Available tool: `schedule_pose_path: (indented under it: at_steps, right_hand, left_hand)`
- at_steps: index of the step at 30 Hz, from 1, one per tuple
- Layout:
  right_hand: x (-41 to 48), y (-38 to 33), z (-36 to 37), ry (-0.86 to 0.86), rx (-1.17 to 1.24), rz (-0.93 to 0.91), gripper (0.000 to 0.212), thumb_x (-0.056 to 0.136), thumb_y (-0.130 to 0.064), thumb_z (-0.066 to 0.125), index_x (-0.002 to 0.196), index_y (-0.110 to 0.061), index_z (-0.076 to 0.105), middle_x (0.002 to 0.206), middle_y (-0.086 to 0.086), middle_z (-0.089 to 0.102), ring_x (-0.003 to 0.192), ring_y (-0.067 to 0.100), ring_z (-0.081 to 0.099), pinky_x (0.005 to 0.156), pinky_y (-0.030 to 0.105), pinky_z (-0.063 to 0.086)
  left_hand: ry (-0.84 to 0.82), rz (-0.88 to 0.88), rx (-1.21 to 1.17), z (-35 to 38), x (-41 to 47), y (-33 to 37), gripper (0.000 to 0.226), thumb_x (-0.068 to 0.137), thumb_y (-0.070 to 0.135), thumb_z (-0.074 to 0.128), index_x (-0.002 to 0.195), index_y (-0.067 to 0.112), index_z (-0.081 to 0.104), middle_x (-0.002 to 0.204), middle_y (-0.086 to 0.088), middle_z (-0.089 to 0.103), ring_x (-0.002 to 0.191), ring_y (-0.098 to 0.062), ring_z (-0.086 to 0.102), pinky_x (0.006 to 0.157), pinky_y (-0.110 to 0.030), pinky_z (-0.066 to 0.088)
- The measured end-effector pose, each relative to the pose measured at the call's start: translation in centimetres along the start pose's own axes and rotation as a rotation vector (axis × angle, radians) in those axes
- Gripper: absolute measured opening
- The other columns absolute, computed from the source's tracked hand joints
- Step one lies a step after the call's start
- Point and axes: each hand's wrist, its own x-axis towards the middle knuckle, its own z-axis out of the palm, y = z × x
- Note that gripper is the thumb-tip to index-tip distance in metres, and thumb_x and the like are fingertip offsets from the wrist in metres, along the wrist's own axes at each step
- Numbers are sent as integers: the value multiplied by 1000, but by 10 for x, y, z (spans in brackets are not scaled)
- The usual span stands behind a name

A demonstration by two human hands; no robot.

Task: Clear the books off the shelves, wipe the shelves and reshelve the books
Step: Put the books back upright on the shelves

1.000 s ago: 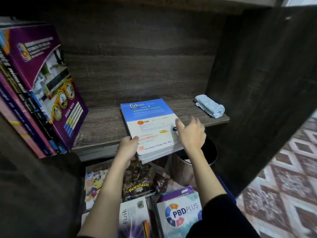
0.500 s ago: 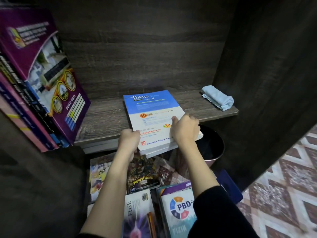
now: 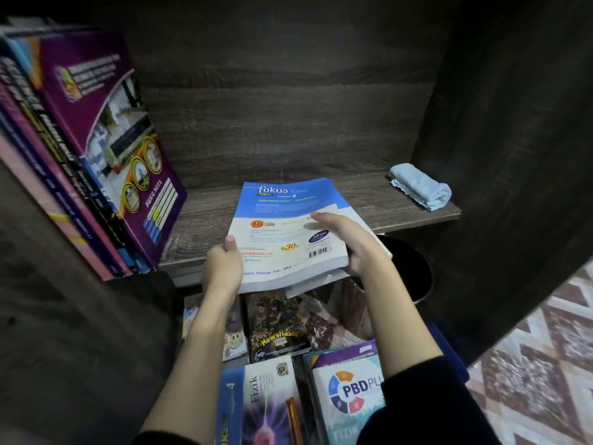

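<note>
I noted: left hand point(image 3: 221, 268) pinched the Fokus book point(image 3: 282, 220) at its near-left corner, thumb on top; right hand point(image 3: 346, 242) lay straight-fingered across its right side. Book overhung the shelf point(image 3: 205, 213) front.

Blocked on left by leaning books point(image 3: 96, 149); walled on right by side panel point(image 3: 497, 123), with folded cloth point(image 3: 420, 187) in that corner. Saw bare shelf board point(image 3: 208, 213) behind and either side of Fokus book stack point(image 3: 282, 226) at front edge. Crowded underneath by floor books point(image 3: 279, 326) and bin point(image 3: 407, 268).
</note>
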Motion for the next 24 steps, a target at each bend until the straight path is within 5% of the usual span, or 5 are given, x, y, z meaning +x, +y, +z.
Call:
schedule_pose_path:
  at_steps: [5, 12, 16, 19, 24]
  right_hand:
    - [-2, 10, 6, -158, 26, -9, 28, 86, 3, 61, 112, -4, 64, 95, 13, 73, 75, 24, 71, 64, 35, 60]
    - [-15, -5, 26, -159, 234, -209, 34, 77, 21, 52, 99, -2, 64, 96, 20, 71, 76, 32, 69, 69, 45, 58]
    - [-26, -14, 42, -149, 229, -392, 35, 75, 20, 57, 101, -4, 64, 94, 16, 73, 78, 31, 70, 68, 41, 60]
    - [-30, -19, 57, -110, 152, -574, 35, 75, 18, 60, 96, -10, 64, 85, 3, 74, 74, 18, 70, 62, 29, 55]
    - [-30, -2, 110, 81, -23, -794, 53, 70, -13, 64, 122, -18, 59, 100, -1, 71, 91, 24, 67, 82, 47, 55]
  left_hand:
    - [85, 83, 31, -10, -1, -3, 47, 102, 38, 31, 110, 2, 60, 109, -20, 63, 100, -37, 57, 80, -37, 42]
    - [75, 78, -100, -26, 0, 3, 42, 102, 34, 34, 109, 4, 63, 109, -16, 65, 100, -31, 59, 77, -32, 40]
    - [81, 225, 80, -49, 4, 18, 38, 101, 32, 36, 116, 9, 62, 114, -14, 64, 109, -34, 56, 87, -35, 43]
    - [183, 374, 69, -72, 0, 37, 32, 101, 23, 41, 123, 13, 61, 122, -6, 63, 115, -23, 54, 82, -20, 34]
    - [216, 645, -203, -107, -14, 82, 28, 99, 21, 46, 120, 12, 63, 116, 5, 63, 111, -7, 57, 88, -14, 40]
